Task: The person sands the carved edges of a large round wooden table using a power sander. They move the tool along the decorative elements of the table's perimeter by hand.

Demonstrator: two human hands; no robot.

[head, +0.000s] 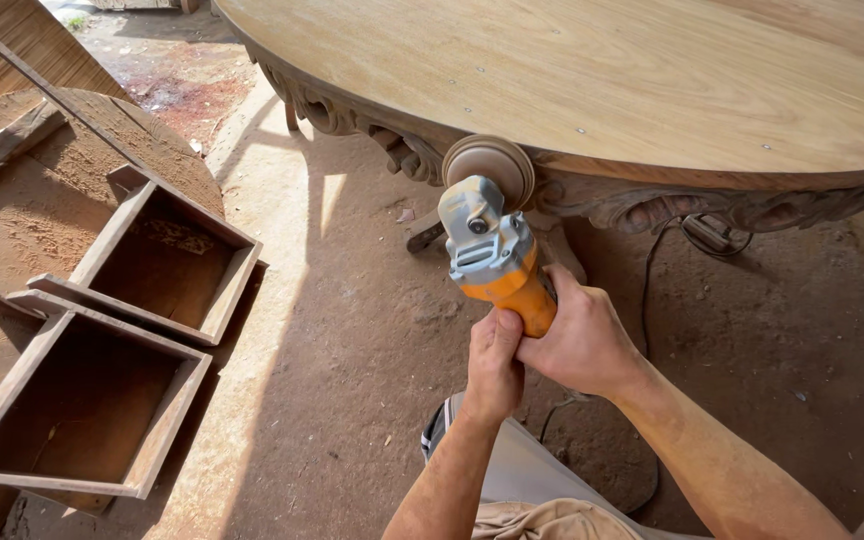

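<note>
An orange and grey angle grinder (495, 256) points up at the edge of a large round wooden tabletop (652, 80). Its tan sanding disc (490, 168) sits against the table's rim, just below the top surface. My right hand (582, 340) wraps the orange body from the right. My left hand (493, 365) grips the rear of the handle just below it. A carved wooden apron (712, 205) runs under the rim.
Two open wooden boxes (167, 262) (77, 405) lie on the left on a round dusty board (42, 200). A black cable (652, 290) trails over the dirt floor under the table. A sandalled foot (438, 425) and knee show below.
</note>
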